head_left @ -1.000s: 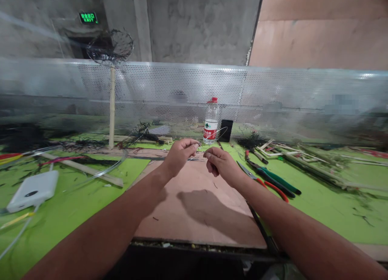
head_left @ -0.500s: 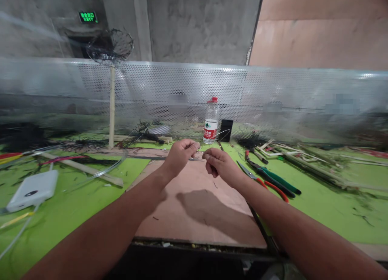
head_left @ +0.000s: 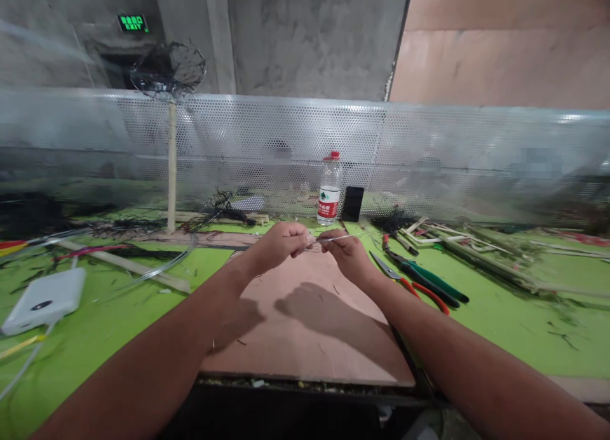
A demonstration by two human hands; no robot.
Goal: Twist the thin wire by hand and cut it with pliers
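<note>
Both hands meet above the far part of a brown wooden board [head_left: 305, 338]. My left hand [head_left: 284, 243] is closed, its thumb and fingers pinching a thin, pale, shiny wire [head_left: 339, 238]. The wire runs to the right across the fingers of my right hand [head_left: 347, 253], which is also closed on it, fingertips close to those of the left. Where the wire's ends lie is hard to make out. Just right of my right hand lie scissors [head_left: 388, 270] with orange handles and pliers [head_left: 433, 280] with green and black handles.
A water bottle [head_left: 328, 199] and a black phone [head_left: 353, 204] stand behind the hands, before a perforated metal screen [head_left: 305, 129]. At left are a white power bank [head_left: 45, 300], a wooden strip [head_left: 128, 265] and an upright stick [head_left: 172, 167] topped by a wire-and-twig ring. Plant stems [head_left: 500, 259] lie at right.
The hands have come closer together. The wire, which bowed up behind the right hand before, now lies nearly level across the right fingers. The view has shifted slightly.
</note>
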